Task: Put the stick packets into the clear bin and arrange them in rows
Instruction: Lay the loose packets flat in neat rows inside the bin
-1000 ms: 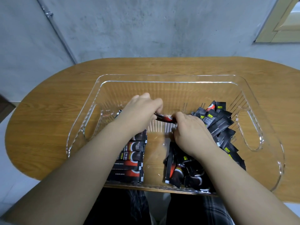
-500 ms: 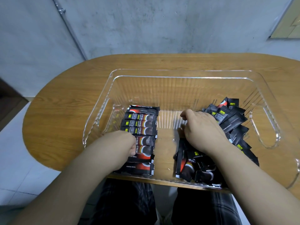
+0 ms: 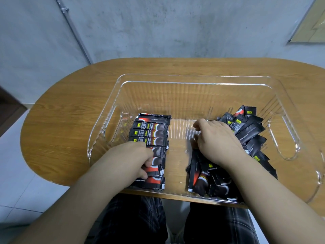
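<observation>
A clear, ribbed plastic bin with cut-out handles sits on a rounded wooden table. Inside, on its left, about nine glossy black-and-red stick packets form a neat row; on its right lies a loose pile of packets, too jumbled to count. The left hand rests on the row's near packets, fingers curled. The right hand presses on the pile, fingers bent downward; its grip is hidden.
</observation>
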